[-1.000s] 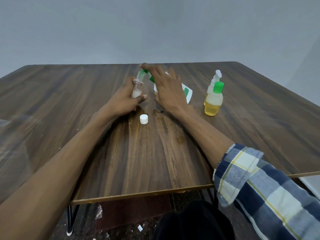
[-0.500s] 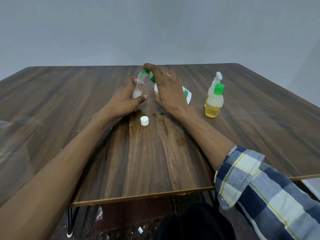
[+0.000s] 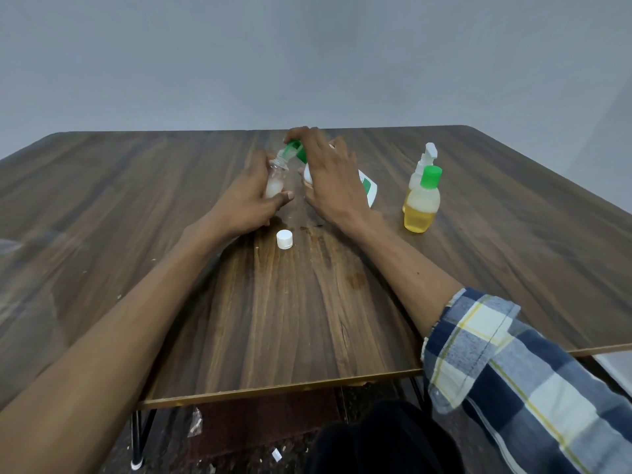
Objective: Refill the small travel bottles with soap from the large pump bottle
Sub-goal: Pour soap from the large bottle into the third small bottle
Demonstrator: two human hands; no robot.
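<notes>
i see the left hand (image 3: 244,203) gripping the small bottle (image 3: 275,177) over the worktop (image 3: 307,302). the right hand (image 3: 328,179) lies on the pump bottle (image 3: 367,189), fingers pressing its green pump (image 3: 293,147). a white cap (image 3: 284,239) is near.

Barely anything shifts here. The right hand (image 3: 328,179) on the pump bottle (image 3: 367,189) has sunk a touch, its fingers (image 3: 301,133) now lying flatter over the green pump head (image 3: 295,148), at 12 o'clock from the white cap. White soap in the small bottle (image 3: 275,181) looks slightly higher, though that is hard to tell.
</notes>
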